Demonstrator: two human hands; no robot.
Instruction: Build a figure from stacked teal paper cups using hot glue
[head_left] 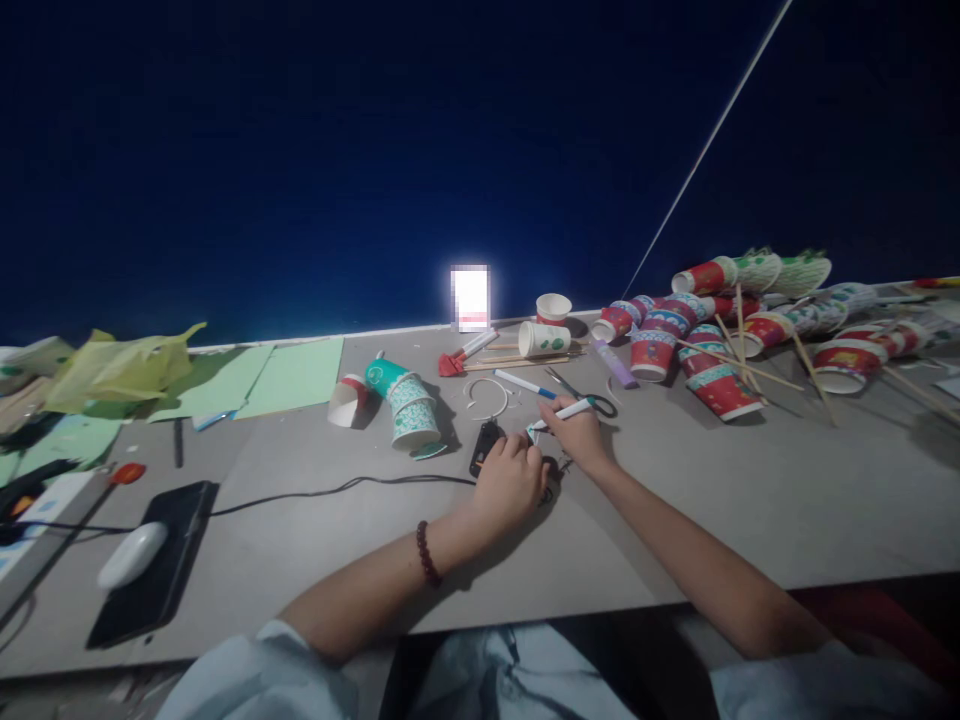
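My right hand (576,437) grips a white marker (564,414) with a green end, its tip slanting down toward my left fingers. Curled on the table beside it is my left hand (511,470), fingers pressed together at a small white piece (534,431), mostly hidden. Against the left fingers lies a black device (486,446) with a cord. Behind the hands are a blue-ended marker (523,384), black-handled scissors (602,405) and a white ring-shaped strip (486,397).
Teal paper cups (412,418) lie left of the hands, next to a cut cup (347,402). Several decorated cup chains (721,380) and wooden sticks (814,378) fill the right. Farther left are green paper (295,377), a phone (176,560) and a white case (133,556).
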